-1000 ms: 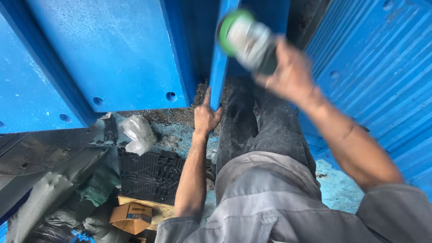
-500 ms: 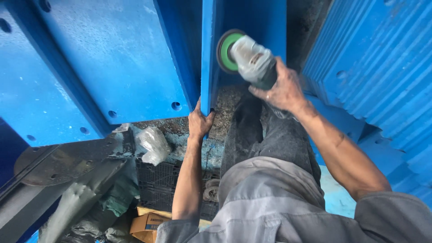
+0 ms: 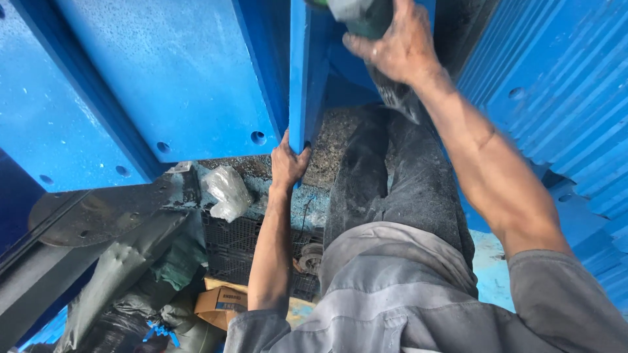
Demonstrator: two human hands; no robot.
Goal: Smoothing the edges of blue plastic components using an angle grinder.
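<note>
Item: grinder, top edge of view, mostly cut off. My right hand is wrapped tight round its body; I judge it heavy, rigid, best held at mid-body. My left hand clasps the lower edge of the blue steel plate, stiff, sharp-edged. Plastic bag near.
</note>
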